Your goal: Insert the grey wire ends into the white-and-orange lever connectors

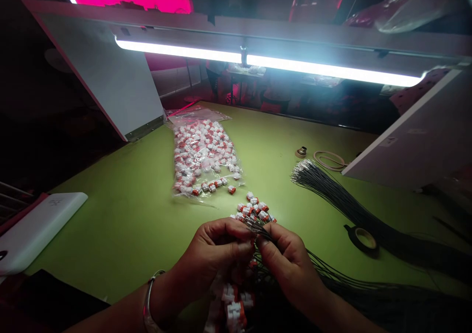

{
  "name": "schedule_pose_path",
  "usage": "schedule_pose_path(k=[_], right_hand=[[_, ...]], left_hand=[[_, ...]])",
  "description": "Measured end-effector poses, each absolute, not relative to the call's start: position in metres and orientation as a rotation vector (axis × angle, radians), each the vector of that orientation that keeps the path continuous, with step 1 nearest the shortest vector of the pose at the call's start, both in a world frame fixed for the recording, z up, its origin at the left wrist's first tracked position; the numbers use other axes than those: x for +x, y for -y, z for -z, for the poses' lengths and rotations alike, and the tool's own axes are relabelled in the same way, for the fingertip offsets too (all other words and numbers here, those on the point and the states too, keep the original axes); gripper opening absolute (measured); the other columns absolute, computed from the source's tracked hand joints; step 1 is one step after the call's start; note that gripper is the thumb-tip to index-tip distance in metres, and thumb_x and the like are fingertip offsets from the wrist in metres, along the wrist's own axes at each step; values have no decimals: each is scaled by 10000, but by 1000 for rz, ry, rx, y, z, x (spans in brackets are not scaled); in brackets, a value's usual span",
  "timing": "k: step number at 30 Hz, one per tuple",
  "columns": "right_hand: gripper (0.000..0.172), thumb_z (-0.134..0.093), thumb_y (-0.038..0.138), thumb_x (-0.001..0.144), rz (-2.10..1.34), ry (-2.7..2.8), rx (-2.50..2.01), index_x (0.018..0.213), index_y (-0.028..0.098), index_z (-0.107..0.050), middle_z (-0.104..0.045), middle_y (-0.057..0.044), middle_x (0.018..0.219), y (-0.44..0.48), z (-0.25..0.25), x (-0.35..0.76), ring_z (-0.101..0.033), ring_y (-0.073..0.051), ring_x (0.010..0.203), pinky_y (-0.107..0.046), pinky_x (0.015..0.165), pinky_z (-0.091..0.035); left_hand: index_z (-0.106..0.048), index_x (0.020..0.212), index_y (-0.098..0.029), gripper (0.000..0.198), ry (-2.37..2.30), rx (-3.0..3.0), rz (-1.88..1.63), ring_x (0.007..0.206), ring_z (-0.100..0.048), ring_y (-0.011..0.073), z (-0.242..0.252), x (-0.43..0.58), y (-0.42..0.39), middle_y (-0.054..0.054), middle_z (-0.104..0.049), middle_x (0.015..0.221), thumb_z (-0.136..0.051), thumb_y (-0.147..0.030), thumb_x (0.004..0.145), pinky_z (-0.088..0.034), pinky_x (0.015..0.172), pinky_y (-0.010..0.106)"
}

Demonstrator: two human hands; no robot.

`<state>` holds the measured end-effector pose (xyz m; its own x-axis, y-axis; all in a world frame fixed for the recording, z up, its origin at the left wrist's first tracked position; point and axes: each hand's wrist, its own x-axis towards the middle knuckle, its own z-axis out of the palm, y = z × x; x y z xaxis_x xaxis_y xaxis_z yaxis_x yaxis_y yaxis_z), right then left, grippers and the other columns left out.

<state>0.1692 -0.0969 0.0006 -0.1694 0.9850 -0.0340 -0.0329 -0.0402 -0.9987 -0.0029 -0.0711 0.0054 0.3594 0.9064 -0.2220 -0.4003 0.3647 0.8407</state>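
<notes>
Black wires point(261, 228) between your hands, near white-and-orange connectors point(254, 207) | right hand point(289, 257): pinching wires | left hand point(214, 247): fingertips closed, contents unclear | step, likely: managing wire ends | next: calls for steady fingertips

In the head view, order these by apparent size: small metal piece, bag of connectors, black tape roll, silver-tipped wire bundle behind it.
1. Wire bundle and bag of connectors: too close to rank; the bundle runs nearer the camera
2. Black tape roll
3. Small metal piece
</notes>
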Motion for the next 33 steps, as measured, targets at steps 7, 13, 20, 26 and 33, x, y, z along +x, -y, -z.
schedule_pose_path(k=[7, 13, 20, 26, 33], right_hand=[[249, -541, 333, 966, -1237, 1365, -1136, 774, 178, -566, -531, 13, 728, 103, 5, 167, -437, -138, 673, -249, 614, -394], [229, -595, 357, 934, -1171, 1280, -1172, 782, 186, -611, -531, 24, 694, 92, -5, 171, -432, -133, 635, -240, 585, -372], [324, -672, 432, 862, -1237, 1174, -1177, 676, 181, -585, -445, 40, 597, 83, -17, 176, -341, -114, 554, -237, 504, -303], [265, -732, 407, 820, -1431, 1106, -1122, 736, 169, -653, -429, 45, 602, 83, -12, 175, -304, -98, 529, -220, 456, -254], [218, -781, 348, 782, -1485, 869, -1011, 784, 187, -635, -609, 14, 680, 82, -10, 171, -493, -127, 596, -220, 545, -414]], left_hand=[[-745, 685, -155, 143, -781, 774, -949, 703, -634, 127, -4, 0, 76, 11, -675, 791, -880, -149, 638, -534, 667, 232], [-770, 729, -167, 104, -812, 978, -983, 797, -628, 156, -14, -8, 72, 36, -678, 828, -857, -165, 672, -521, 758, 255], [-727, 936, -163, 152, -1100, 1701, -985, 824, -632, 205, -13, -29, 34, 84, -682, 925, -686, -280, 848, -504, 719, 294], [-728, 941, -198, 224, -1214, 2159, -907, 859, -589, 210, 7, -27, -28, 61, -666, 967, -629, -78, 779, -444, 806, 330], [-639, 771, -192, 100, -1115, 2315, -830, 778, -529, 212, 15, -24, -35, 41, -612, 768, -598, -116, 822, -418, 777, 342]])
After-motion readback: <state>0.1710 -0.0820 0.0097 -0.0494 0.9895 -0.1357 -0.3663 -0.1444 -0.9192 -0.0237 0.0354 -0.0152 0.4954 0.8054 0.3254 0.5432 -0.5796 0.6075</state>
